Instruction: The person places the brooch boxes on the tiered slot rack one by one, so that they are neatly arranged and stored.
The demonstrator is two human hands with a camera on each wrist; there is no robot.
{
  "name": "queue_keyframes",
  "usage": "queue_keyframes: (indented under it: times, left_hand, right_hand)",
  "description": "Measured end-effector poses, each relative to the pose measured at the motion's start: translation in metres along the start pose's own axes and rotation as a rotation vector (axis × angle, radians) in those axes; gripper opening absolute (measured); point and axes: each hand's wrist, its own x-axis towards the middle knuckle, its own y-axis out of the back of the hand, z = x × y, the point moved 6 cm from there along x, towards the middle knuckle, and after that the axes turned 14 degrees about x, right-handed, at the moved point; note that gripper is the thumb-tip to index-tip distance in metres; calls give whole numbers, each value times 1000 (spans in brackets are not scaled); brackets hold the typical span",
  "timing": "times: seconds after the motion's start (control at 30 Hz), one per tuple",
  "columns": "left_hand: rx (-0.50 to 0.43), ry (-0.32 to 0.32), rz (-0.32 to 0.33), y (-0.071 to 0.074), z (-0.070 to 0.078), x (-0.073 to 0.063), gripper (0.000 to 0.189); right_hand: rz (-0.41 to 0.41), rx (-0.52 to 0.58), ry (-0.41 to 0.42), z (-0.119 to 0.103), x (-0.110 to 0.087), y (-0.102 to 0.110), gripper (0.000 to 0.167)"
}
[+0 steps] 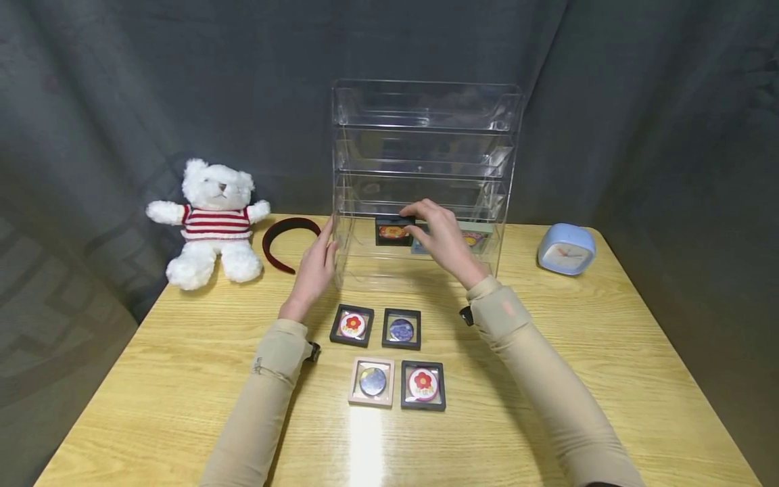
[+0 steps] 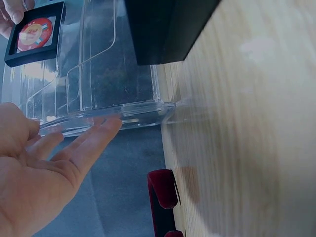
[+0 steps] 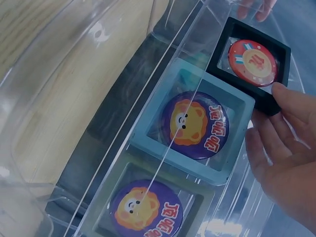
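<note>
Right hand (image 1: 443,237): thumb and fingers pinch the edge of a square black display frame with a red badge (image 1: 393,232), held upright at a lower tier of the clear acrylic display stand (image 1: 426,128); whether the frame's base bears on the ledge cannot be told. Left hand (image 1: 314,267): fingers outstretched, touching the side panel of the stand, to the left of the pinched frame.

Beside the right hand, in the same tier, is a light-blue frame with a lion badge (image 3: 195,123); just right of it is a pale-green frame with a lion badge (image 3: 148,205).

Nearer the person than both hands, between the forearms, four frames lie flat on the wooden table (image 1: 608,352): a black frame with a flower badge (image 1: 351,325), a black frame with a dark blue badge (image 1: 402,329), a pink frame (image 1: 372,382) and a second flower-badge frame (image 1: 422,385).

Just left of the left hand lies a dark-red headband (image 1: 278,237); farther left sits a white teddy bear (image 1: 216,220) in a striped sweater. Well right of the right hand stands a blue clock (image 1: 567,250). Beyond the hands hangs a dark curtain (image 1: 243,81).
</note>
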Motion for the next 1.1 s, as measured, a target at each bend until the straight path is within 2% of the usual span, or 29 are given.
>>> queue_keyframes:
  times: [0.67,1.1]
  left_hand:
    - [-3,-8,12,0,0,1,58]
    - [-3,-12,11,0,1,0,58]
  right_hand:
    - [-18,-90,19,9,-4,-5,27]
    - [-39,-146,-4,14,-5,-9,33]
